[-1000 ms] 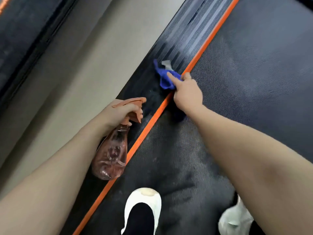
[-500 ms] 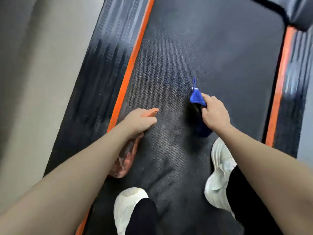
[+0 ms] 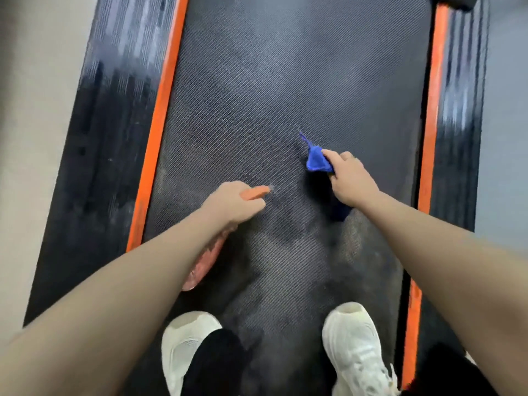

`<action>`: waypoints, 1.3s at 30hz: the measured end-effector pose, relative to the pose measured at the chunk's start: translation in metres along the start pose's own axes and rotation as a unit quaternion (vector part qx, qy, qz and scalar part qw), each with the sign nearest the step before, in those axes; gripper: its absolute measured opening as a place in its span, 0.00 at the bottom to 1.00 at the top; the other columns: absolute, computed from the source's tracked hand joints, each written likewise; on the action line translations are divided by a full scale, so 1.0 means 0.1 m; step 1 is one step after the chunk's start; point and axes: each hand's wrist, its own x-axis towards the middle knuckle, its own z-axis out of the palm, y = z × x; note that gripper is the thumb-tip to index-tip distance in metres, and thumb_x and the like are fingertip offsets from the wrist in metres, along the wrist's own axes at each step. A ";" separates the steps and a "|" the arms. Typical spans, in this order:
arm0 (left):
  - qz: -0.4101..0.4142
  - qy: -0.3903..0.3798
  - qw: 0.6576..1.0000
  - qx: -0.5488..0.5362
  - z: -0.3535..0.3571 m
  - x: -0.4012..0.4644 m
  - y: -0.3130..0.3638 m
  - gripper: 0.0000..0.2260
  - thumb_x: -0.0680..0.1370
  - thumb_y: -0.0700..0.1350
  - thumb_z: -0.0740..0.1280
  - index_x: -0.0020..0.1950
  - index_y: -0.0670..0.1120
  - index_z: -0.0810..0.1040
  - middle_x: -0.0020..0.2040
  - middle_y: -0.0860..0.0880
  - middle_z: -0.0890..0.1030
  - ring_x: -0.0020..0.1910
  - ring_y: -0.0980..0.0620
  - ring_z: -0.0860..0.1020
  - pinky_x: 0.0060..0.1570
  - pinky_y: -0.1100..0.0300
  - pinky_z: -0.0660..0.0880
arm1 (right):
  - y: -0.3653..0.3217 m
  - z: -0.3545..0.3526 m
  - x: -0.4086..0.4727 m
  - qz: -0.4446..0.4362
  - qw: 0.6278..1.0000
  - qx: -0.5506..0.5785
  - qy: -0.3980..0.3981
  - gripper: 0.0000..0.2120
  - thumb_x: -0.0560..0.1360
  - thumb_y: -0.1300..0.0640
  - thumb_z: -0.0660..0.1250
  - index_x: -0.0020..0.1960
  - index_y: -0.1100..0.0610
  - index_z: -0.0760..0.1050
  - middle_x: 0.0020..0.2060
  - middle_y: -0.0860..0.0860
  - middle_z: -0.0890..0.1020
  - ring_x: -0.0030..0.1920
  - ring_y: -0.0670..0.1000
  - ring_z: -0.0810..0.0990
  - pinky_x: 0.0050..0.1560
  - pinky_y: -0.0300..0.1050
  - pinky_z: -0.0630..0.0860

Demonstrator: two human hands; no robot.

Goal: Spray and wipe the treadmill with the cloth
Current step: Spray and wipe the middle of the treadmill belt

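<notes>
Left hand (image 3: 233,204) wrapped around neck of translucent reddish plastic spray bottle with orange nozzle (image 3: 207,257), nozzle forward over dark textured treadmill belt (image 3: 285,81). Right hand (image 3: 353,180) bunches small blue cloth (image 3: 315,161) in curled fingers, at belt centre-right. White sneakers (image 3: 353,344) on belt.

Both forearms are bare, with no sleeves in view. The left shoe (image 3: 190,342) and right shoe (image 3: 355,350) are white chunky-soled sneakers. Black trouser legs (image 3: 213,364) rise above them.
</notes>
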 end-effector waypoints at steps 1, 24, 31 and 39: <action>-0.012 0.028 0.999 -0.026 -0.04 0.01 -0.01 0.22 0.62 0.60 0.60 0.46 0.47 0.80 0.38 0.45 0.78 0.44 0.42 0.80 0.46 0.55 0.75 | -0.05 0.08 0.05 -0.006 1.000 0.017 0.014 0.25 0.77 0.62 0.57 0.73 0.53 0.60 0.59 0.61 0.70 0.57 0.63 0.70 0.58 0.54 0.69; -0.065 0.319 0.892 -0.315 -0.47 -0.26 -0.68 0.17 0.59 0.54 0.62 0.44 0.54 0.82 0.44 0.47 0.83 0.47 0.46 0.80 0.54 0.49 0.75 | -1.58 0.62 0.05 -0.277 0.959 -0.067 -0.002 0.31 0.73 0.58 0.61 0.74 0.47 0.58 0.65 0.56 0.65 0.55 0.59 0.67 0.49 0.49 0.72; -0.108 0.362 0.839 -0.391 -0.62 -0.33 -0.99 0.18 0.62 0.47 0.63 0.51 0.54 0.81 0.43 0.49 0.81 0.41 0.53 0.77 0.45 0.57 0.73 | -1.84 0.41 0.60 -0.300 0.950 -0.084 0.039 0.22 0.76 0.56 0.59 0.65 0.35 0.69 0.58 0.50 0.70 0.55 0.57 0.68 0.50 0.48 0.63; -0.062 0.287 0.854 -0.429 -0.69 -0.39 -1.07 0.19 0.64 0.42 0.62 0.50 0.57 0.80 0.45 0.51 0.82 0.44 0.51 0.75 0.43 0.65 0.72 | -2.40 0.80 0.11 -0.318 0.945 -0.043 0.060 0.16 0.71 0.60 0.60 0.58 0.55 0.77 0.48 0.57 0.78 0.41 0.59 0.75 0.36 0.46 0.71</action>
